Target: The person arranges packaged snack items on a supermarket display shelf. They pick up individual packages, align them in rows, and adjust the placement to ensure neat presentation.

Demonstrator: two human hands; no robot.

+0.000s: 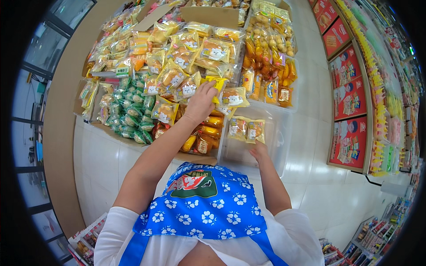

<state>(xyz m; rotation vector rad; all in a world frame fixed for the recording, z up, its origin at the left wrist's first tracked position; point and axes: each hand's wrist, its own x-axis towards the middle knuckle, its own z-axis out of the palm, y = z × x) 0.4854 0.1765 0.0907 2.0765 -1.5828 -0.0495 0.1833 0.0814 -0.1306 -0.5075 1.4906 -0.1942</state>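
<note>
My left hand (203,99) is on the heap of wrapped breads, its fingers on a bright yellow plastic wrapper (217,87); whether they grip it, I cannot tell. Bread packs with a white animal print (173,79) lie around that hand. Below it are amber-wrapped cakes (209,131). My right hand (259,151) reaches into a translucent plastic bin (283,143), its fingertips at the lower edge of one of two small bread packs (255,130) side by side there. The fingertips are partly hidden, and the grip is not clear.
Green-wrapped items (131,113) fill a box at the left. Another clear bin (294,96) with packed cakes stands beyond the right hand's bin. Cardboard flaps (209,15) rise at the back. A shelf with red posters (349,139) runs along the right, across a tiled floor (306,133).
</note>
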